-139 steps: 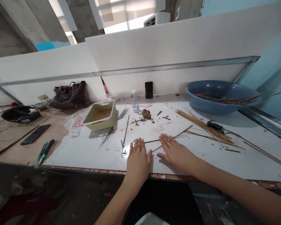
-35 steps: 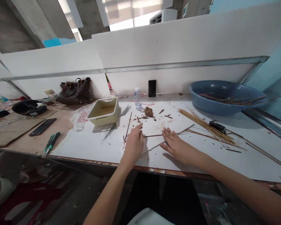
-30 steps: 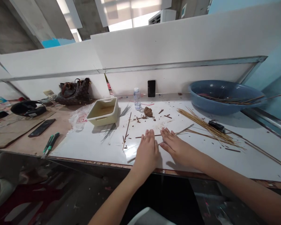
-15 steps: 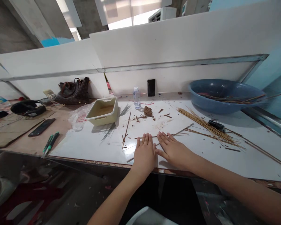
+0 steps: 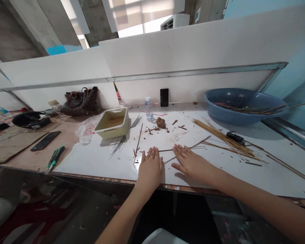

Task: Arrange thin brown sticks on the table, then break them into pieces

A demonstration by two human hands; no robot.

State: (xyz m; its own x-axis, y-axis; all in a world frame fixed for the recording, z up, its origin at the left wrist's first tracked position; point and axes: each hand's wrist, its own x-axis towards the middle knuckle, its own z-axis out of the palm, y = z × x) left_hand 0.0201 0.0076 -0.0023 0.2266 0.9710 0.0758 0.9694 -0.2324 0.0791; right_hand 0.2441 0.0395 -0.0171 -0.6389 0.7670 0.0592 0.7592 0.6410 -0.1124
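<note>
My left hand (image 5: 150,166) lies flat on the white tabletop, its fingertips on the left part of a thin dark brown stick (image 5: 165,150). My right hand (image 5: 189,161) is flat too, fingers stretched out over the stick's right part. Bare stick shows between the hands. A thin grey strip (image 5: 201,141) runs slantwise beneath the hands; its middle is partly covered. Beyond them sits a lump of brown clay-like material (image 5: 161,122) with crumbs and short pieces around it. Another thin brown stick (image 5: 138,142) lies left of my left hand.
A bundle of thin tan sticks (image 5: 223,139) and a black object (image 5: 235,137) lie right, before a blue basin (image 5: 244,106). Further back stand a bottle (image 5: 149,109) and a phone (image 5: 164,97). Leftward are a cream tub (image 5: 112,123), green-handled cutters (image 5: 55,158) and a handbag (image 5: 80,101).
My left hand has slid left and my right hand slightly right, widening the gap between them. More of the brown stick shows there. The view has tilted slightly.
</note>
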